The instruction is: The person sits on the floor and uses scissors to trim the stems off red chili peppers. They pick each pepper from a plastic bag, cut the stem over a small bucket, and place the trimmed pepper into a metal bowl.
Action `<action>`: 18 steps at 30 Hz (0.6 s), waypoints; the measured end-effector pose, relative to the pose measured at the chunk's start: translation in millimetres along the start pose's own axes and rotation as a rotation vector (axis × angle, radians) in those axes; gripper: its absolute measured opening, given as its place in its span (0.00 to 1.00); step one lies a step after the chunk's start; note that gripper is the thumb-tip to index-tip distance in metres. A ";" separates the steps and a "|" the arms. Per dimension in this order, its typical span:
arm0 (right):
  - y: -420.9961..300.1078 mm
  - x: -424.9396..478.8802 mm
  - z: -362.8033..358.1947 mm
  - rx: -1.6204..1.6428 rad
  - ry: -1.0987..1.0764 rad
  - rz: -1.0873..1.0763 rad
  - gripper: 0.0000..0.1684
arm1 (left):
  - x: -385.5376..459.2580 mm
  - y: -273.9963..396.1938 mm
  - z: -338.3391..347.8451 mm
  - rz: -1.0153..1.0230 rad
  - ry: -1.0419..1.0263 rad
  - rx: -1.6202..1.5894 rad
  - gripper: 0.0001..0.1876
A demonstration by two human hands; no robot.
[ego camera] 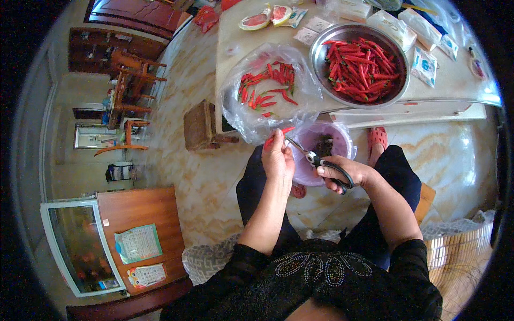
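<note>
My left hand [278, 158] pinches a red chili pepper [287, 130] between thumb and fingers, above the near edge of the table. In my right hand [341, 172] is a pair of scissors [317, 158] with black handles; the blades point at the chili, and whether they are closed cannot be told. Below both hands stands a lilac bin [307, 172] with a plastic liner and dark scraps inside. A clear plastic bag [233, 100] on the table holds loose red chilies [265, 98]. To its right, a steel bowl [404, 80] is heaped with red chilies [361, 68].
Pomelo pieces [257, 20], tissue packs [391, 28] and small packets [424, 66] lie on the far part of the table [281, 38]. A brown stool [200, 124] stands at the table's left corner. A wooden cabinet [140, 208] is at lower left.
</note>
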State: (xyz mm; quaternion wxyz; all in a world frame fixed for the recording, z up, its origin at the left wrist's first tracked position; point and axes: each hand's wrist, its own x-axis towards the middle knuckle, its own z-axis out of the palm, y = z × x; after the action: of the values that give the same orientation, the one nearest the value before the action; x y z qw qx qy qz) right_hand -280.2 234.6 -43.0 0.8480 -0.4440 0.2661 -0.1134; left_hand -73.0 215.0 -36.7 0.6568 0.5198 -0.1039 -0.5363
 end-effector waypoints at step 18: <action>3.1 -12.1 -16.7 -0.313 0.053 0.018 0.29 | -18.3 15.5 -39.2 0.085 -0.401 0.395 0.07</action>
State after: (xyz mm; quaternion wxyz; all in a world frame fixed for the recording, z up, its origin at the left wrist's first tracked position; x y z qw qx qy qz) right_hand -299.6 229.9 -49.0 0.7622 -0.5651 0.3068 -0.0748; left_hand -44.0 250.5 -33.8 0.5310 0.5162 -0.3559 -0.5700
